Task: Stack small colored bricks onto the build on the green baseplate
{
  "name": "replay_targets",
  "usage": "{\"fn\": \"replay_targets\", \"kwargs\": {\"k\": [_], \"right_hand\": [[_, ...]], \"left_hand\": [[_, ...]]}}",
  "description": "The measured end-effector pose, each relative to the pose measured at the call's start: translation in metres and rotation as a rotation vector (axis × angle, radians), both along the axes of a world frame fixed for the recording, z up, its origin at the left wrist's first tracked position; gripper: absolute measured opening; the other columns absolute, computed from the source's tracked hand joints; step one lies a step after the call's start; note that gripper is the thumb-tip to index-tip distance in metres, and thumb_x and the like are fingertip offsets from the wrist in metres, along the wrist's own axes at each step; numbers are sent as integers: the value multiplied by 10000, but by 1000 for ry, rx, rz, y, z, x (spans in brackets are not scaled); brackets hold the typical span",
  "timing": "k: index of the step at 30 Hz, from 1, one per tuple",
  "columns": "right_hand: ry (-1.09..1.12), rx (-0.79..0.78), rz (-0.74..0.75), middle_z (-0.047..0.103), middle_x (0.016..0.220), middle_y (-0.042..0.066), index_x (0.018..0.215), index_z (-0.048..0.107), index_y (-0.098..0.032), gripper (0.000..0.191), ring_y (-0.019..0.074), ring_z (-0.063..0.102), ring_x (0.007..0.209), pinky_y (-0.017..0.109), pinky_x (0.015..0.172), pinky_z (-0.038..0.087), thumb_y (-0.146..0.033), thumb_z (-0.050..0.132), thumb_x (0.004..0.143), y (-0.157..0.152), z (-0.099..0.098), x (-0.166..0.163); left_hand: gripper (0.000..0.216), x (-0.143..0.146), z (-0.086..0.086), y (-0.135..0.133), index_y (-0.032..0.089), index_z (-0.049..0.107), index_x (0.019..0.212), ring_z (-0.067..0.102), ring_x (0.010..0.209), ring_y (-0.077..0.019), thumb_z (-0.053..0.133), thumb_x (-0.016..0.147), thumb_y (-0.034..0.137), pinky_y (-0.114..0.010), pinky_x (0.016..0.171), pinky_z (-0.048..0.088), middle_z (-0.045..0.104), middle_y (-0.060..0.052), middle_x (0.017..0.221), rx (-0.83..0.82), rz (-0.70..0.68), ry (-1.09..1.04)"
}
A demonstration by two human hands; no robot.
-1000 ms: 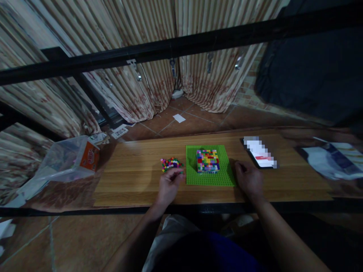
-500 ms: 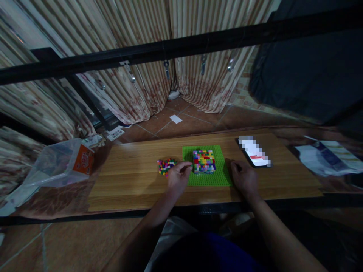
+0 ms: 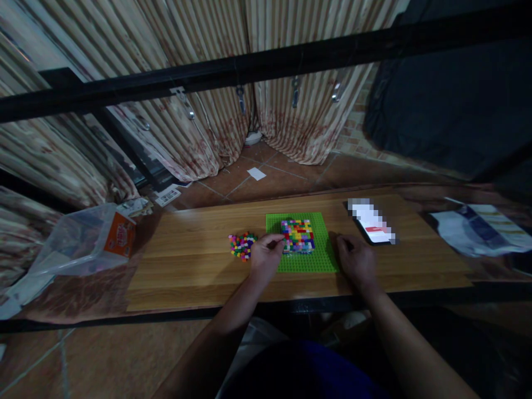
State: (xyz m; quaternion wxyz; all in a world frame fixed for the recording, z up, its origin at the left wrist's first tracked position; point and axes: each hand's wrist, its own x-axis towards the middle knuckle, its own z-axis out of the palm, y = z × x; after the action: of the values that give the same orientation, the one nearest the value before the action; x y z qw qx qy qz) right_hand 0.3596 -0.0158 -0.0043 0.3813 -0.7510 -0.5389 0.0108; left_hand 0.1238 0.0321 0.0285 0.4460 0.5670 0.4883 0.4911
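Note:
A green studded baseplate [image 3: 307,263] lies on the wooden board, bearing a square block of multicoloured toy bricks [image 3: 297,235]. At the left side of that block, my left hand [image 3: 266,254] has thumb and fingertips pinched together. Whatever the pinch holds, if anything, is too small to make out. A pile of small loose bricks [image 3: 241,245] lies to the left of this hand, partly behind it. My right hand [image 3: 356,259] rests curled at the plate's right edge, fingers folded in; any contents are hidden.
A phone [image 3: 371,223] with a lit screen lies on the wooden board [image 3: 187,255], right of the plate. Beyond the board's left end stands a clear plastic bin [image 3: 78,238] with an orange label. Crumpled packaging [image 3: 477,230] lies at the right. A dark bar [image 3: 208,76] crosses above.
My left hand has moved slightly right, from the gap beside the brick block to its left edge. The right hand stays curled in nearly the same place.

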Motion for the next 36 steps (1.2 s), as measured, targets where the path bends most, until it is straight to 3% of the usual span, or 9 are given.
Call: {"fn": "replay_targets", "kwargs": {"k": [8,26,36], "right_hand": [[0,-9,-1,733,911,147,890,724,-152,458,253,660,775,349,688,467,-491,417,905,0,-1,1],[-24,13,-6,735,896,145,890,724,-145,455,248,659,773,337,681,465,-487,426,903,1,-5,2],[-38,9,22,730,915,160,911,727,-130,494,247,655,792,332,699,458,-507,407,909,1,-5,3]], "left_hand": [[58,5,3,0,180,704,737,635,675,-128,656,704,179,-240,664,506,701,2,718,-38,16,-42],[110,5,3,-3,186,697,687,638,623,-113,599,722,151,-212,609,500,697,14,670,106,49,130],[131,1,6,-3,185,694,716,624,637,-117,577,762,151,-233,637,505,684,5,694,122,-14,235]]}}
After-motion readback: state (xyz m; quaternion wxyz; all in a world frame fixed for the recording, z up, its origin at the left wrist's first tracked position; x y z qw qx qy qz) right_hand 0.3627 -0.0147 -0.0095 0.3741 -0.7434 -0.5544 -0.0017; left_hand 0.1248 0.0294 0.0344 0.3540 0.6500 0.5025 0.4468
